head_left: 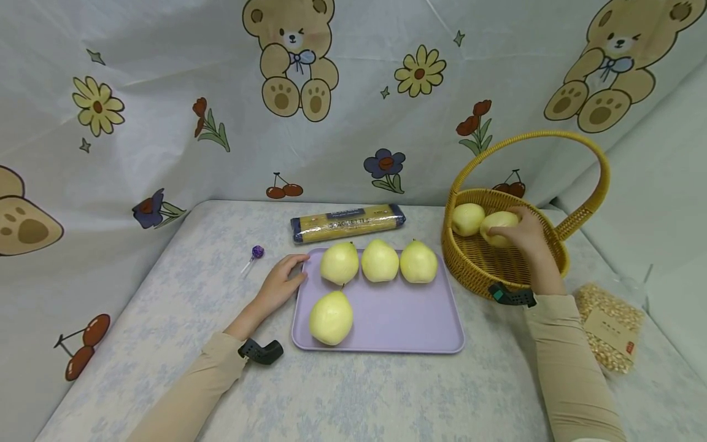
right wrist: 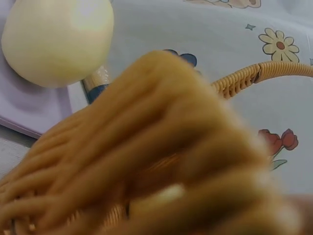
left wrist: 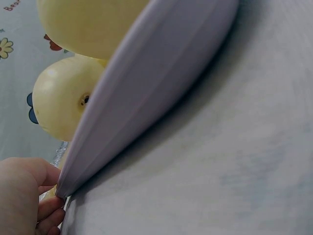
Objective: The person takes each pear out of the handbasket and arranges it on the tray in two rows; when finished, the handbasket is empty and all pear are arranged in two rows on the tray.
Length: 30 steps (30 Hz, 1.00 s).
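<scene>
My left hand [head_left: 278,285] is at the left edge of a lilac tray [head_left: 397,319]. In the left wrist view, thumb and fingers pinch the rim of that tray at its corner. Three pale yellow pears stand in a row along the tray's back, and another pear [head_left: 331,318] sits at its front left. Inside a wicker basket [head_left: 469,270] on the right, my right hand [head_left: 529,233] grips a pear [head_left: 497,229]. Beside it in the basket lies another pear [head_left: 467,219]. The basket's woven rim hides most of this hand in the right wrist view.
Behind the tray lies a long spaghetti packet [head_left: 348,223]. A purple-wrapped lollipop [head_left: 257,252] is left of the tray. Right of my right forearm lies a clear bag of pale kernels [head_left: 610,325]. The basket's tall handle [head_left: 602,178] arches above it. A printed cloth hangs behind the table.
</scene>
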Available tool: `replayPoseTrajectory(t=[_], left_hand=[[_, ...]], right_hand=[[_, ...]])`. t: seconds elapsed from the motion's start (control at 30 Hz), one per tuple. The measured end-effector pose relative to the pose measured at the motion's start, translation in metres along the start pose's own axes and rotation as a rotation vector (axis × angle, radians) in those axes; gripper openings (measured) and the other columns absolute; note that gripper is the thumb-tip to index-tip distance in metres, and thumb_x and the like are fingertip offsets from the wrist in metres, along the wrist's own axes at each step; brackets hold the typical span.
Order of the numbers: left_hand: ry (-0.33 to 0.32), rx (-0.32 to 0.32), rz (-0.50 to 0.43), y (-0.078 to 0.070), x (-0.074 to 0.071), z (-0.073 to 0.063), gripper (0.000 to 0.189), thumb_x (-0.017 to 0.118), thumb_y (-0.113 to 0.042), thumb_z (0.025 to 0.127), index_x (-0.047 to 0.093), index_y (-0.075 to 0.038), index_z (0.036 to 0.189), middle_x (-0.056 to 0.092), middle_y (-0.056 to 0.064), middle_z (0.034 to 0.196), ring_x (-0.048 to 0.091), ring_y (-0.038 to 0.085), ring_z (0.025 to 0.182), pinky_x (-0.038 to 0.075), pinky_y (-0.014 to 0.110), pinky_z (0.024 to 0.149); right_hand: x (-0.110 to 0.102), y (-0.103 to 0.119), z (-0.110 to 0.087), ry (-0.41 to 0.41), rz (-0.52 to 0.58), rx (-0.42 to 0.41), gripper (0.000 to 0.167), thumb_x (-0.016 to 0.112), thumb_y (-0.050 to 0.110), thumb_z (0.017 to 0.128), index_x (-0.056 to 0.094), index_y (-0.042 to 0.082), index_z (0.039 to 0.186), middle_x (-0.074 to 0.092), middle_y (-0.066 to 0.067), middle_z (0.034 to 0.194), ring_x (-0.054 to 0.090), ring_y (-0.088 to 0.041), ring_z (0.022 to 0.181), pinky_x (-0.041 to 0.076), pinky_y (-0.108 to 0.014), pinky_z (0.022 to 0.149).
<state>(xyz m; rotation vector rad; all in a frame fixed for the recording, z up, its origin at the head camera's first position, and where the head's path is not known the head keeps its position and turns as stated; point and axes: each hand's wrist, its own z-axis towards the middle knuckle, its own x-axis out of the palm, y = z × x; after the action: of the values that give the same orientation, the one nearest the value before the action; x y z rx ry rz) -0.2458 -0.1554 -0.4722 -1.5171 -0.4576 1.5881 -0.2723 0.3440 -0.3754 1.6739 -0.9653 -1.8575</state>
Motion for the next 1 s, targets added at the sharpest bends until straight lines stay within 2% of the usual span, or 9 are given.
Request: replayPoseTrajectory(t=[0.1,0.2,0.3,0.5,0.63,0.8,1.0], left_hand=[[0.001,-0.005,-0.001,0.000,0.000,0.000,0.041,0.055,-0.013,0.094,0.052,-0.005,0.134,0.052,0.015,0.138,0.043,0.032,0.134,0.031,0.049,0.116],[0.002,-0.004,-0.002,0.000,0.000,0.000,0.041,0.055,-0.013,0.094,0.052,-0.005,0.134,0.051,0.015,0.138,0.043,0.032,0.134,0.031,0.049,0.116],[0.002,-0.003,-0.003,0.000,0.000,0.000,0.041,0.055,-0.013,0.094,0.052,-0.005,0.134,0.051,0.015,0.138,0.043,0.032,0.134,0.031,0.049,0.116],[0.004,-0.009,0.000,0.000,0.000,0.000,0.041,0.055,-0.014,0.094,0.051,-0.005,0.134,0.051,0.014,0.138,0.043,0.032,0.134,0.031,0.049,0.115],[0.001,-0.003,0.000,0.000,0.000,0.000,0.040,0.055,-0.014,0.094,0.052,-0.005,0.134,0.051,0.015,0.138,0.043,0.032,0.134,0.031,0.049,0.116],[-0.004,0.009,-0.002,0.000,0.000,0.000,0.040,0.055,-0.013,0.094,0.052,-0.003,0.132,0.052,0.016,0.137,0.043,0.033,0.134,0.031,0.049,0.116],[-0.003,0.008,-0.001,-0.002,-0.001,-0.001,0.040,0.055,-0.013,0.094,0.052,-0.002,0.132,0.052,0.017,0.137,0.043,0.033,0.134,0.031,0.049,0.116]], right_hand=[[-0.003,0.007,-0.003,-0.012,0.014,-0.021,0.079,0.067,0.020,0.086,0.024,-0.006,0.147,0.031,-0.035,0.143,0.042,-0.044,0.120,0.046,-0.033,0.083],[-0.007,0.015,-0.008,-0.011,0.014,-0.041,0.079,0.065,0.021,0.087,0.022,-0.004,0.148,0.031,-0.036,0.143,0.042,-0.043,0.119,0.042,-0.015,0.069],[-0.011,0.023,-0.013,-0.014,0.011,-0.055,0.080,0.065,0.024,0.087,0.021,-0.002,0.149,0.031,-0.036,0.143,0.043,-0.043,0.117,0.039,-0.009,0.060],[-0.013,0.045,-0.027,-0.038,0.035,-0.104,0.079,0.069,0.025,0.085,0.027,0.002,0.148,0.033,-0.028,0.145,0.043,-0.036,0.115,0.041,-0.011,0.063],[-0.013,0.059,-0.037,-0.034,0.021,-0.139,0.079,0.072,0.024,0.084,0.030,0.003,0.147,0.035,-0.024,0.146,0.043,-0.032,0.116,0.040,-0.014,0.070],[-0.010,0.075,-0.049,0.010,0.027,-0.165,0.078,0.072,0.025,0.083,0.031,0.006,0.147,0.035,-0.022,0.146,0.043,-0.032,0.118,0.040,-0.024,0.077],[-0.003,0.093,-0.065,0.053,0.030,-0.233,0.075,0.073,0.023,0.083,0.035,0.009,0.146,0.039,-0.017,0.142,0.046,-0.026,0.109,0.042,-0.023,0.075]])
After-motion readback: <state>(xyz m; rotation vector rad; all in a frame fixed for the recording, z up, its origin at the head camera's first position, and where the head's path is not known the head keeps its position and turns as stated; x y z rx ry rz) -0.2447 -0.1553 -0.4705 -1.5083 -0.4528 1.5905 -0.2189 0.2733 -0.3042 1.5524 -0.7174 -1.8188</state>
